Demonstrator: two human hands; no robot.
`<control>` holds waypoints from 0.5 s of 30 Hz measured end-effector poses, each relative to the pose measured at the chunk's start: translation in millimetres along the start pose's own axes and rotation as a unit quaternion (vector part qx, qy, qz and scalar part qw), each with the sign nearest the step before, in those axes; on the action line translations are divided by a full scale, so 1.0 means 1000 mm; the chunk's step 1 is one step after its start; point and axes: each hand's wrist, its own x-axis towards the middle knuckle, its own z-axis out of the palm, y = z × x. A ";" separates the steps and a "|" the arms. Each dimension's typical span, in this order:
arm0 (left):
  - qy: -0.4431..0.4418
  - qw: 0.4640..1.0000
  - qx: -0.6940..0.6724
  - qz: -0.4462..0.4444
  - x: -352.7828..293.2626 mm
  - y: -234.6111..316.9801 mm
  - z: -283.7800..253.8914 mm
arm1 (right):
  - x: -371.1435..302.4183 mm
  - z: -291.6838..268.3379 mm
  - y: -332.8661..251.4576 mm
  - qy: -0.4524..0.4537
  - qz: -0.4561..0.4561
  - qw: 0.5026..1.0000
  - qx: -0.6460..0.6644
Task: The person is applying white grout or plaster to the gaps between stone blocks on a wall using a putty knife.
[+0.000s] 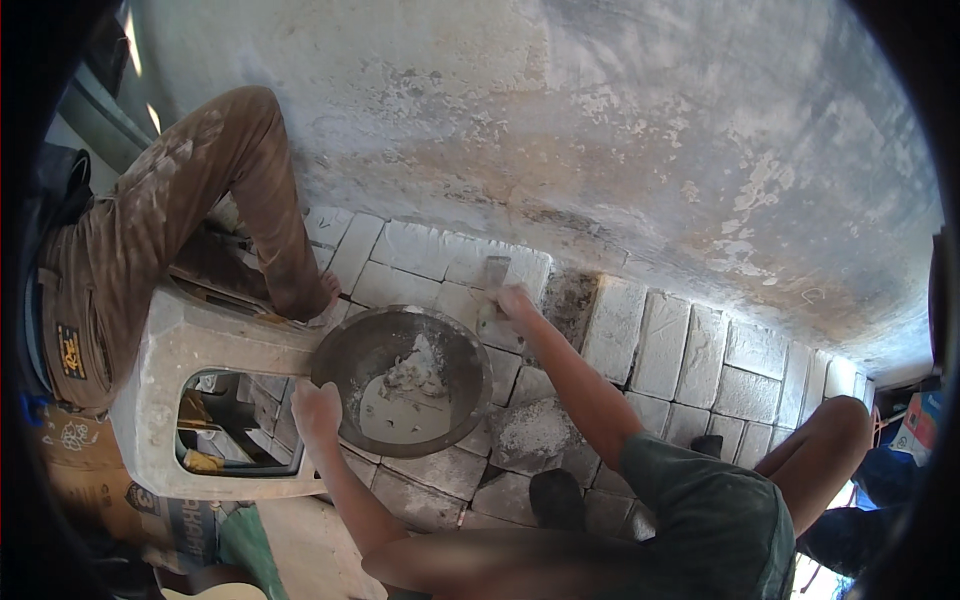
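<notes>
A round dark basin point(352, 420) stands on the paved floor, with wet grey-white paste and a heap of dry white powder point(418, 370) inside. Curled at the basin's left rim is my left hand point(318, 408), its fingers closed on that edge. My right hand point(514, 302), stretched out beyond the basin toward the wall, grips a putty knife. The flat metal blade point(497, 267) of the putty knife shows past my fingers, over the whitened paving blocks; its handle is mostly hidden in my grip.
A dusty plastic stool point(150, 370) lies on its side left of the basin. Another person in brown trousers point(190, 180) sits on it. A peeling plaster wall point(640, 130) rises ahead. Spilled white powder point(535, 430) covers blocks right of the basin. Cardboard point(85, 475) lies lower left.
</notes>
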 end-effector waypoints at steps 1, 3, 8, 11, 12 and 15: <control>0.004 1.000 0.009 -0.005 -0.001 -0.003 -0.007 | -0.001 0.013 -0.008 0.027 -0.006 1.000 -0.001; -0.008 1.000 -0.006 0.011 0.001 0.012 -0.001 | 0.027 -0.008 -0.027 0.047 -0.007 0.997 0.053; -0.031 0.999 0.009 -0.007 0.006 0.006 -0.003 | 0.032 0.019 -0.022 0.079 0.008 0.994 0.076; -0.038 0.999 -0.010 0.019 0.003 0.044 0.013 | 0.036 -0.034 -0.022 0.139 -0.101 0.985 -0.013; -0.032 0.999 0.004 0.006 0.004 0.033 0.007 | 0.020 -0.016 -0.020 0.120 -0.122 0.983 -0.064; -0.020 1.000 0.020 -0.011 0.010 0.009 -0.008 | -0.035 0.017 -0.035 0.044 -0.203 0.967 -0.147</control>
